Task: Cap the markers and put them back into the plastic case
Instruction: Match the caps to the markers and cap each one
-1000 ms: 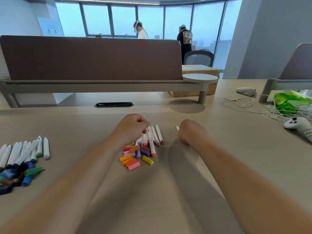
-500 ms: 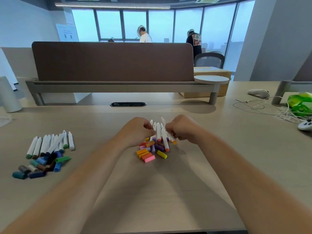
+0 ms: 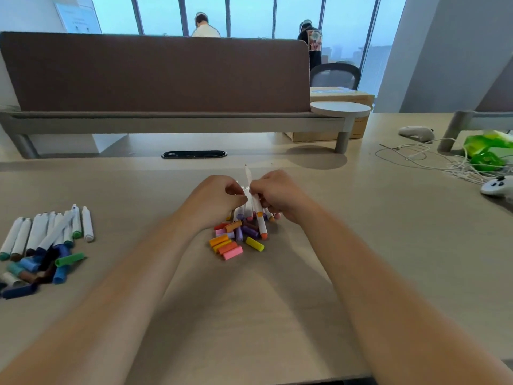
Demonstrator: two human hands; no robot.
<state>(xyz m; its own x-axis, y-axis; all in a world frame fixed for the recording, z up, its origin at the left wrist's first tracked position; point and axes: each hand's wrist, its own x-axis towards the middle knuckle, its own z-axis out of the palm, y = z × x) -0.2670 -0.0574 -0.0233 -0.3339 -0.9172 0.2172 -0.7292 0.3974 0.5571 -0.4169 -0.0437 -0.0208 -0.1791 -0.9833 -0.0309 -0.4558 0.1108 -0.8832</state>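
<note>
My right hand [image 3: 279, 194] is closed around a white marker [image 3: 248, 176] whose uncapped tip points up and away from me. My left hand [image 3: 218, 200] is curled right beside it, fingertips pinched against the same bunch; what they grip is hidden. Under both hands lie several white markers [image 3: 261, 225] with orange, pink and purple ends. Loose warm-coloured caps [image 3: 229, 245] are piled just in front of them. At the far left lies a second row of white markers [image 3: 47, 232] with blue, green and brown caps [image 3: 41, 269]. No plastic case is in view.
A brown desk divider [image 3: 155, 73] on a grey shelf runs along the back, with a cable slot [image 3: 193, 154] in the desk [image 3: 249, 315] before it. On the right are white cables [image 3: 433, 159], two white controllers [image 3: 497, 186] and a green object [image 3: 488, 148]. Two people stand by the windows.
My right hand came in from the right to meet my left hand over the pile and raised one marker. The camera moved closer and shifted.
</note>
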